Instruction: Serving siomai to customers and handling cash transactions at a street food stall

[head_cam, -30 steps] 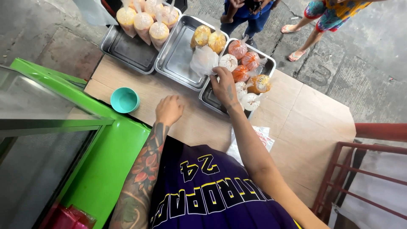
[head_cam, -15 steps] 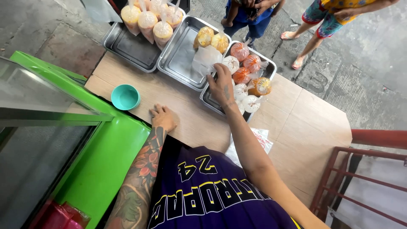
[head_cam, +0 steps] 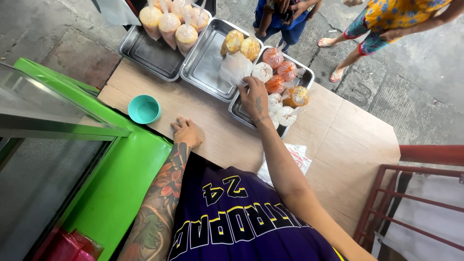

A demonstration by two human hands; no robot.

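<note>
My right hand reaches over the right-hand metal tray, which holds several tied plastic bags of orange and white food. Its bent fingertips rest at a white bag, beside a crumpled clear bag. Whether the fingers grip anything is unclear. My left hand lies on the wooden table near its front edge, holding nothing. A teal bowl sits just left of it.
A middle tray and a left tray hold bags of yellowish drink. A green glass-topped cabinet stands at my left, and a red metal railing at my right. Two people stand beyond the table. A printed plastic bag lies near my right arm.
My left hand has slid back toward the table's front edge. My right hand has stayed over the right tray, shifting slightly among the bags.
</note>
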